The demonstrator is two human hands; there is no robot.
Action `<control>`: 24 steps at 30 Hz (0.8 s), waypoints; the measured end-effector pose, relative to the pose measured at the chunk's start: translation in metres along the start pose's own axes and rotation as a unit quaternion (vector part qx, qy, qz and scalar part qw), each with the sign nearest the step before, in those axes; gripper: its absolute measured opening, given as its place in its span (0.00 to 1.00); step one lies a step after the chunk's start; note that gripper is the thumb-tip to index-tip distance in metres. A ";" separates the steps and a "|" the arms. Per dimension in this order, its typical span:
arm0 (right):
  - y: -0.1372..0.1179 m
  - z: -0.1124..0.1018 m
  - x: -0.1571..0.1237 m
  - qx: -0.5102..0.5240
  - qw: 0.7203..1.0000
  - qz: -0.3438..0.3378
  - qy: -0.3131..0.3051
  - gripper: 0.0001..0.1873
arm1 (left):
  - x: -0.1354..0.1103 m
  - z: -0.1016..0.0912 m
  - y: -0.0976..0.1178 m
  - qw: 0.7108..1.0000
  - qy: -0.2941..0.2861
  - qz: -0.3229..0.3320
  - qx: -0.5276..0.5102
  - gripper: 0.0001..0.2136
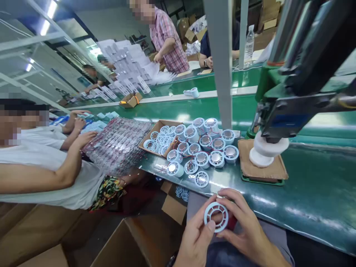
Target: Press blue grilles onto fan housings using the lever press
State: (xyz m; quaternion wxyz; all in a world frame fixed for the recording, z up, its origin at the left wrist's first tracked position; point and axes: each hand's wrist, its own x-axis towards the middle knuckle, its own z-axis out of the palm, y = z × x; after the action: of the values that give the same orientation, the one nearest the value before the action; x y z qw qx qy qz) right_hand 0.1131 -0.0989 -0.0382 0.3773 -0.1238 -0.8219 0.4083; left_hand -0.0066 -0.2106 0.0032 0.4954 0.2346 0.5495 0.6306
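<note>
In front of my lap, a light-blue spoked plastic ring (206, 218) is held between both hands, its open centre facing me. My left hand (194, 237) grips it from the left, the thumb pressed on its lower face. Around the right side curls my right hand (244, 226), fingertips at the top and thumb at the lower edge. Something dark red shows behind the ring near the right palm; I cannot make out what. Closest on the bench lies a loose matching ring (201, 179). Beyond it stand several light-blue round housings (201, 159) with silver discs and red wires.
A cardboard box (148, 149) of rings adjoins the housings. To the right, a press (269, 148) with a white head stands over a cardboard-covered base (278, 171). A co-worker's arm (65, 167) reaches over a wire-covered stack (119, 144) at left. Open cartons (125, 244) sit below.
</note>
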 end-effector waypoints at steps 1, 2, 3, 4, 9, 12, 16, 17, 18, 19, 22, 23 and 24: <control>0.003 -0.005 -0.002 -0.006 1.000 -0.006 0.017 0.25 | 0.003 0.007 -0.001 1.000 -0.002 0.002 0.019 0.24; 0.006 -0.009 -0.004 -0.008 0.999 -0.012 0.034 0.25 | 0.006 0.013 -0.001 0.999 -0.006 0.004 0.043 0.24; 0.008 -0.014 -0.006 -0.009 0.998 -0.016 0.052 0.24 | 0.009 0.020 -0.002 0.997 -0.011 0.010 0.072 0.24; 0.010 -0.018 -0.008 -0.009 0.997 -0.019 0.068 0.24 | 0.011 0.025 -0.002 0.994 -0.017 0.017 0.104 0.24; 0.017 -0.032 -0.016 -0.011 0.991 -0.028 0.131 0.24 | 0.021 0.040 0.001 0.953 -0.062 0.091 0.282 0.21; 0.016 -0.033 -0.021 0.000 0.989 -0.018 0.150 0.25 | 0.024 0.042 0.005 0.921 -0.103 0.151 0.345 0.20; 0.010 -0.020 -0.033 0.086 0.983 0.071 0.145 0.26 | 0.016 0.040 0.010 0.932 -0.107 0.201 0.281 0.20; 0.009 -0.015 -0.036 0.112 0.979 0.101 0.138 0.27 | 0.013 0.038 0.010 0.938 -0.099 0.208 0.260 0.19; 0.009 -0.009 -0.040 0.137 0.973 0.129 0.130 0.29 | 0.010 0.035 0.010 0.941 -0.091 0.213 0.246 0.19; 0.008 -0.003 -0.043 0.159 0.968 0.154 0.121 0.30 | 0.007 0.031 0.010 0.943 -0.086 0.216 0.238 0.19; 0.007 0.013 -0.048 0.213 0.949 0.209 0.098 0.33 | 0.000 0.016 0.011 0.947 -0.076 0.217 0.222 0.19; 0.007 0.017 -0.047 0.225 0.945 0.221 0.091 0.34 | -0.001 0.010 0.011 0.949 -0.072 0.216 0.217 0.19; 0.006 0.020 -0.045 0.233 0.941 0.230 0.083 0.34 | -0.002 0.004 0.012 0.951 -0.066 0.216 0.210 0.19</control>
State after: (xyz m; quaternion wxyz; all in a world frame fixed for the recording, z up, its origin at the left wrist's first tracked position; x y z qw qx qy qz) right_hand 0.1288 -0.1301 -0.0742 0.3585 -0.2515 -0.6190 0.6520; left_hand -0.0066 -0.2094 0.0156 0.3220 0.4872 0.5722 0.5758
